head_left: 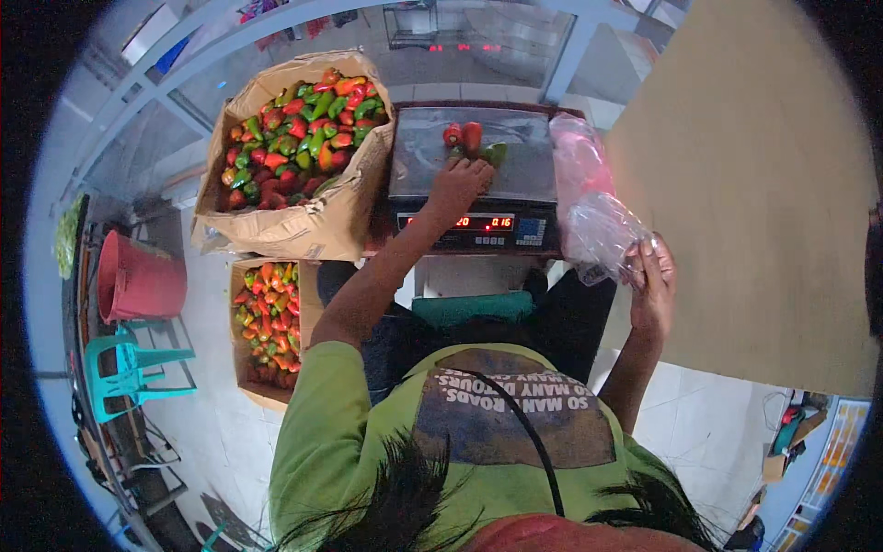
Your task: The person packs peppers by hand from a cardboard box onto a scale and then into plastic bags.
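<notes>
the left hand [467, 179] curls at the peppers [472, 138] on the scale [418, 161]; i cannot tell whether it grips one. the right hand [654, 267] pinches a clear plastic bag [600, 230]. weighing seems the step in hand; the next move likely calls for opening the bag's mouth.

Peppers [274, 160] show red, green and orange; the cardboard box [303, 237] is tan, the digital scale [423, 170] grey and black with red digits [500, 223], the plastic bags [598, 225] clear and pink, the T-shirt [487, 446] lime.
</notes>
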Motion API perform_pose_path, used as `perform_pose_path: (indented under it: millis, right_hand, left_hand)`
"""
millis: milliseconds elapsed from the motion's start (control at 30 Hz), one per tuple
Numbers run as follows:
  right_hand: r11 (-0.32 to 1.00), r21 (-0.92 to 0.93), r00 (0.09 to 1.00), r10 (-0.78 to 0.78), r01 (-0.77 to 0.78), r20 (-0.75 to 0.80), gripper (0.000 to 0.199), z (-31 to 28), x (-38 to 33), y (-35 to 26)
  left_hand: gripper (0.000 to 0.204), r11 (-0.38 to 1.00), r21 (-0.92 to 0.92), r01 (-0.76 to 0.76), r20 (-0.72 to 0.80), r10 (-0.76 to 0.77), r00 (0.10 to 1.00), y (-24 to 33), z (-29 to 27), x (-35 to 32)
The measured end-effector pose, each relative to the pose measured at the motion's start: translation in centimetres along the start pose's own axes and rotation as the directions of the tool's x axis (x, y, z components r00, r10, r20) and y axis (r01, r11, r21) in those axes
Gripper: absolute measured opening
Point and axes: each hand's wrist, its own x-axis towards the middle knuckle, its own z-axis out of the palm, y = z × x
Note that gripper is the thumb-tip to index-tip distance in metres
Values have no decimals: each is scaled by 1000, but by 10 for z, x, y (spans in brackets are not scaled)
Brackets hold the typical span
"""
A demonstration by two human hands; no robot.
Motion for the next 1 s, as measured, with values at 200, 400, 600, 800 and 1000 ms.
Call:
perform_pose_path:
  millis: [200,400,600,800,1000]
  right_hand:
    - [999,28,1000,21,-21,-7,17,3,0,0]
    - [981,-181,987,-43,71,155,18,8,0,8]
    - [633,-599,813,-85,490,576,17,32,-6,39]
    - [456,-508,477,191,731,858,16,87,-25,55]
    - [457,-490,401,283,742,871,16,104,-31,60]
  left_hand:
    - [30,991,133,-2,-212,30,977,-1,13,6]
    - [29,998,-35,60,-215,-66,974,8,-3,-3]
    - [32,714,-657,241,-80,-384,920,15,-20,-35]
    - [47,213,-831,514,495,-139,858,32,-31,-80]
    - [40,473,-740,477,448,-182,875,32,-64,-105]
